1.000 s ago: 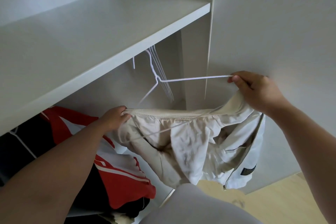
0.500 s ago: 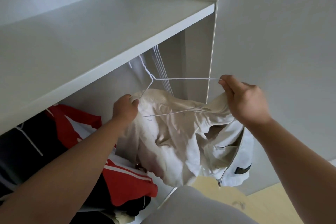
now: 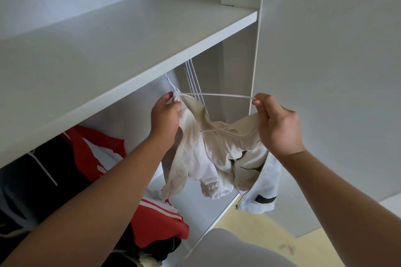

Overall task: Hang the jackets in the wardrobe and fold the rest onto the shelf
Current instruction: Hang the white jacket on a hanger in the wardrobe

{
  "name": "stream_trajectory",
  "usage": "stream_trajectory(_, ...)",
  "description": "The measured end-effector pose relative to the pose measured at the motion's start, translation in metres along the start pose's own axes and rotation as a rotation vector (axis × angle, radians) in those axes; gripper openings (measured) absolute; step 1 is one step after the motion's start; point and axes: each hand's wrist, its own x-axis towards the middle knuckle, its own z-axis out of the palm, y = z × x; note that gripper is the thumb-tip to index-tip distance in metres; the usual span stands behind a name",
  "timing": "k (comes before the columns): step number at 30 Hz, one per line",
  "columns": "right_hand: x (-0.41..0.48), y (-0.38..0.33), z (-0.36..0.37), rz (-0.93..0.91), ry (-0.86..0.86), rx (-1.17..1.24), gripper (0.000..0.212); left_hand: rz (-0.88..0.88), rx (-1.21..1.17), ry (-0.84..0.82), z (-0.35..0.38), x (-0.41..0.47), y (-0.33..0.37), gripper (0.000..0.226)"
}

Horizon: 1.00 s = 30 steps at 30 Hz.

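Observation:
A cream white jacket (image 3: 208,158) with a zip hangs crumpled from a white wire hanger (image 3: 217,94) just below the wardrobe shelf (image 3: 134,34). My left hand (image 3: 166,116) grips the jacket's collar at the neck of the hanger, whose hook goes up out of sight behind the shelf edge. My right hand (image 3: 276,124) pinches the hanger's right end together with the jacket's shoulder cloth. One hanger arm lies inside the jacket.
Several empty white hangers (image 3: 193,80) hang behind, near the wardrobe's right wall (image 3: 236,84). At lower left hang a red, white and black jacket (image 3: 152,219) and dark garments (image 3: 32,182). An open wardrobe door (image 3: 336,71) stands to the right, above yellow floor (image 3: 260,227).
Both hands have raised the hanger and jacket toward the space under the shelf. My left hand has slid along the collar up to the hanger's neck, bunching the jacket.

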Motion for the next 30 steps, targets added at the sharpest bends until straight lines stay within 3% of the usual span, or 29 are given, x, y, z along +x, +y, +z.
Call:
stream_trajectory(2, 0.000, -0.004, 0.001, -0.004, 0.006, 0.010, 0.029, -0.157, -0.136, -0.039, -0.005, 0.005, 0.003, 0.023)
stream_trajectory(4, 0.001, -0.007, 0.001, -0.007, 0.001, 0.021, 0.031, -0.281, -0.334, -0.123, -0.009, 0.009, 0.003, 0.007)
stream_trajectory(7, 0.003, -0.009, -0.001, -0.015, 0.002, 0.022, 0.032, -0.397, -0.557, -0.173, -0.010, 0.015, 0.000, 0.023)
stream_trajectory(13, 0.004, -0.001, -0.007, -0.022, 0.017, 0.021, 0.033, -0.126, -0.080, -0.216, -0.007, 0.014, -0.020, 0.016)
stream_trajectory(18, 0.005, 0.018, -0.023, 0.020, 0.032, -0.011, 0.034, 0.261, 0.642, -0.054, -0.006, 0.021, -0.023, 0.013)
stream_trajectory(21, 0.010, 0.027, -0.037, 0.027, 0.053, -0.027, 0.033, 0.415, 0.678, -0.093, 0.010, 0.017, -0.013, 0.013)
stream_trajectory(26, 0.014, 0.047, -0.061, 0.062, 0.130, -0.051, 0.041, 0.412, 0.622, -0.174, 0.046, 0.006, 0.001, 0.019)
stream_trajectory(30, 0.006, 0.067, -0.075, 0.138, 0.169, -0.033, 0.033, 0.471, 0.589, -0.304, 0.070, 0.001, 0.019, 0.011)
